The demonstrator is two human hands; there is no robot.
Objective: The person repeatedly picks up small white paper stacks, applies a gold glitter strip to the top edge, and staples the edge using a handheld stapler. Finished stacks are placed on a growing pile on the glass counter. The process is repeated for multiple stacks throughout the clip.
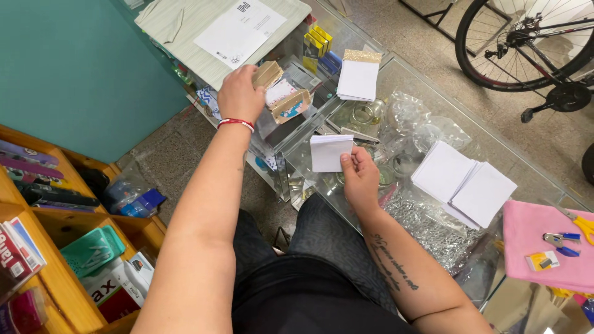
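**Q:** Hands and their contents: what is being held over the glass table (495, 154)?

**A:** A small stack of white cards (330, 152) is being pinched by the right hand (361, 179), thumb on top and fingers curled beneath, just above the near-left corner of the glass table. A small tan cardboard piece (268, 73) is being grasped by the left hand (240, 96), which is being held beyond the far-left edge of the table, over a clear display case (278, 133). A red bracelet (236, 123) is being worn on that wrist.

**Q:** What is being shown elsewhere, relative to the table?

**A:** A second, open tan box with a blue lining (291, 105) is being shown just beside the left hand, at the table's left edge. A white pad with a gold top strip (359, 77) is lying at the table's far side. Two overlapping white card stacks (464, 182) are resting near its middle, beside crumpled clear plastic bags (414, 120). A pink cloth (538, 238) bearing yellow scissors (581, 222) is lying at the right end. A bicycle wheel (526, 43) is standing on the floor beyond the table.
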